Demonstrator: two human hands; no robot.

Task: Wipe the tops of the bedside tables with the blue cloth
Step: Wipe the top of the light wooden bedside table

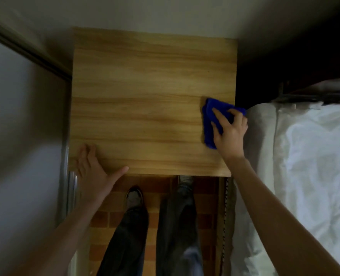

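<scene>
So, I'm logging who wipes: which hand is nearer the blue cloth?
Right. The right hand holds the blue cloth at the right edge of the bedside table; the left hand rests at its near left corner, apart.

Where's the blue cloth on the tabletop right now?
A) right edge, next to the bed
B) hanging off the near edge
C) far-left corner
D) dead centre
A: the right hand holds the blue cloth down on the bedside table at its right edge, beside the white bed.
</scene>
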